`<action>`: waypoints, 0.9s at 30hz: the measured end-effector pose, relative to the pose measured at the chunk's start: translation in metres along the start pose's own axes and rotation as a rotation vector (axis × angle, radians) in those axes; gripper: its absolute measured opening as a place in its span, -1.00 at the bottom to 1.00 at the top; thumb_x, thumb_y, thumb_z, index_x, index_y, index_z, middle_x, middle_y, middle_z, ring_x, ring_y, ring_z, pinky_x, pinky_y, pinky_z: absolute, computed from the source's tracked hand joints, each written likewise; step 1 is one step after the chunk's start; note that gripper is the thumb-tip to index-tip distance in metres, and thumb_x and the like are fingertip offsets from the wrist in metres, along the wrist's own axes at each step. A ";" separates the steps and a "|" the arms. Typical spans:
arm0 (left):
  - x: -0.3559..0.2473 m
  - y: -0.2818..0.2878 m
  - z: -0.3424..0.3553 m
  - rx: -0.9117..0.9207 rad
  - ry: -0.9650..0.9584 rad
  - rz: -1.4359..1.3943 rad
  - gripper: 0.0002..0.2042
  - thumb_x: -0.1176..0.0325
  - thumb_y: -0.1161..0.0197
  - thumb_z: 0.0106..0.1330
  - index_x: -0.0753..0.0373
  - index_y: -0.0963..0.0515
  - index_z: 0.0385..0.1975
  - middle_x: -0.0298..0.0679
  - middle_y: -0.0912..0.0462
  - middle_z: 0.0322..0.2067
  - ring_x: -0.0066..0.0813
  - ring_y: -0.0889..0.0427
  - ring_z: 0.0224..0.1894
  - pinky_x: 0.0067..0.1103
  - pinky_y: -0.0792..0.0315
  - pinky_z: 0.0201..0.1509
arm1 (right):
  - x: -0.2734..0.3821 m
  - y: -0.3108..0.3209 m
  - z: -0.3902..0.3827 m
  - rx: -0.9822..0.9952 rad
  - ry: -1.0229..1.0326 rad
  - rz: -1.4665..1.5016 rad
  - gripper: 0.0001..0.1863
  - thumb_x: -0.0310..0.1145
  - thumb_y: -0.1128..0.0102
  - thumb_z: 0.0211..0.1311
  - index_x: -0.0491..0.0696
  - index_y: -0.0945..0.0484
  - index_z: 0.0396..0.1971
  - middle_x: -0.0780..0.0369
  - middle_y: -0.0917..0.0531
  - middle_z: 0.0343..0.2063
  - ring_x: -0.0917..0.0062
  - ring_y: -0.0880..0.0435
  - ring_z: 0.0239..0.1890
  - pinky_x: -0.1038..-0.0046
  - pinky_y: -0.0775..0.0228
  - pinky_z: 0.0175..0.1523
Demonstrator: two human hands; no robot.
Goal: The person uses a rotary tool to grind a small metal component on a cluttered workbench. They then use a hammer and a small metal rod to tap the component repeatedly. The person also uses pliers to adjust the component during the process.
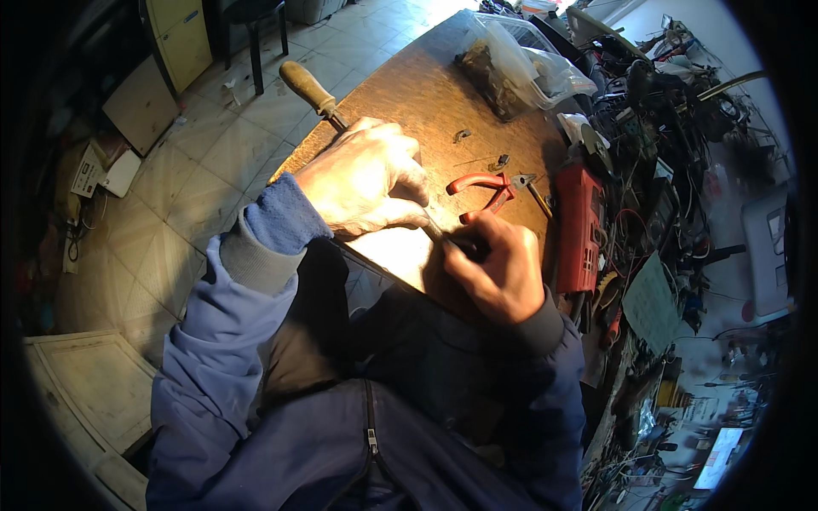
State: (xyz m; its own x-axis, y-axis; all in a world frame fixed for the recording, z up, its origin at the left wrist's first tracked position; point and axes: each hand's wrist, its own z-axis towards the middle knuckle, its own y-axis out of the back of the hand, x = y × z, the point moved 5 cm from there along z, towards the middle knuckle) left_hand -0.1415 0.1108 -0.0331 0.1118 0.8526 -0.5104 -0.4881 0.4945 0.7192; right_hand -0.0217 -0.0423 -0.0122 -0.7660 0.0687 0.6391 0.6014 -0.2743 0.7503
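At the bench's near edge my left hand [371, 175] is closed over the metal shank of a wooden-handled tool [308, 89]. The handle sticks out past the bench edge at the far left, and my hand hides most of the shank. Its thumb and forefinger come together near a thin dark rod [435, 232]. My right hand [503, 268] pinches the lower end of that rod, its fingers curled. Whether rod and handled tool are one piece cannot be seen. Beyond the right hand lie red-handled pliers [486, 183], their jaws pointing right.
Small dark scraps [501, 161] lie on the wooden bench [409, 94]. A clear plastic box [511, 64] stands at its far end. To the right are a red device [578, 226], a green sheet [650, 302] and heaped cables and parts. A dark stool [253, 21] stands on the tiled floor.
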 end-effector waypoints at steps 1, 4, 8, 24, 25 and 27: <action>-0.001 0.000 0.002 0.005 0.003 -0.010 -0.76 0.12 -0.56 0.10 0.14 -0.77 -0.40 -0.32 -0.56 -0.39 -0.29 -0.52 -0.15 -0.35 -0.33 0.08 | -0.002 -0.003 0.005 -0.004 -0.027 -0.019 -0.77 -0.34 -0.36 0.13 -0.23 -0.61 -0.43 -0.05 -0.65 -0.54 0.10 -0.70 -0.48 0.24 -0.50 -0.33; 0.002 -0.003 0.001 -0.018 -0.038 0.005 -0.75 0.11 -0.55 0.10 0.14 -0.77 -0.41 -0.33 -0.56 -0.39 -0.30 -0.53 -0.14 -0.36 -0.32 0.08 | -0.003 0.000 -0.003 -0.038 0.019 0.018 -0.75 -0.34 -0.38 0.12 -0.25 -0.62 -0.39 -0.04 -0.67 -0.51 0.10 -0.71 -0.46 0.26 -0.51 -0.32; 0.003 -0.002 -0.001 -0.010 -0.017 0.018 -0.76 0.12 -0.54 0.12 0.14 -0.77 -0.41 -0.33 -0.56 -0.38 -0.30 -0.53 -0.14 -0.36 -0.32 0.10 | -0.011 0.013 -0.036 0.005 -0.050 -0.003 -0.79 -0.37 -0.36 0.14 -0.22 -0.62 -0.40 -0.01 -0.66 -0.52 0.21 -0.73 -0.47 0.33 -0.52 -0.32; 0.001 -0.001 0.000 0.012 -0.010 0.004 -0.76 0.11 -0.54 0.12 0.14 -0.78 -0.40 -0.32 -0.58 -0.36 -0.28 -0.54 -0.15 -0.35 -0.34 0.10 | -0.011 0.013 -0.036 -0.008 -0.040 0.008 -0.79 -0.35 -0.36 0.14 -0.22 -0.61 -0.42 0.01 -0.65 -0.54 0.22 -0.71 -0.49 0.33 -0.50 -0.34; 0.000 -0.001 0.001 0.015 -0.007 0.000 -0.76 0.11 -0.54 0.12 0.14 -0.78 -0.40 -0.32 -0.58 -0.37 -0.28 -0.54 -0.14 -0.35 -0.34 0.10 | -0.011 0.012 -0.032 -0.004 -0.032 0.008 -0.78 -0.35 -0.36 0.15 -0.22 -0.60 -0.43 0.01 -0.64 -0.55 0.21 -0.71 -0.49 0.33 -0.50 -0.34; -0.001 -0.001 0.000 0.010 -0.005 0.009 -0.76 0.11 -0.55 0.11 0.15 -0.77 -0.41 -0.32 -0.58 -0.37 -0.29 -0.54 -0.14 -0.35 -0.35 0.09 | -0.006 0.004 -0.018 0.009 -0.046 0.085 -0.76 -0.33 -0.36 0.14 -0.22 -0.59 -0.44 -0.01 -0.64 -0.54 0.14 -0.70 -0.47 0.30 -0.49 -0.35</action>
State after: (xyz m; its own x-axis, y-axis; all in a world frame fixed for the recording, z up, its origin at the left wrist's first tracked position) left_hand -0.1409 0.1101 -0.0331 0.1120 0.8578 -0.5017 -0.4801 0.4887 0.7284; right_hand -0.0189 -0.0613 -0.0155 -0.7007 0.0898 0.7077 0.6661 -0.2728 0.6942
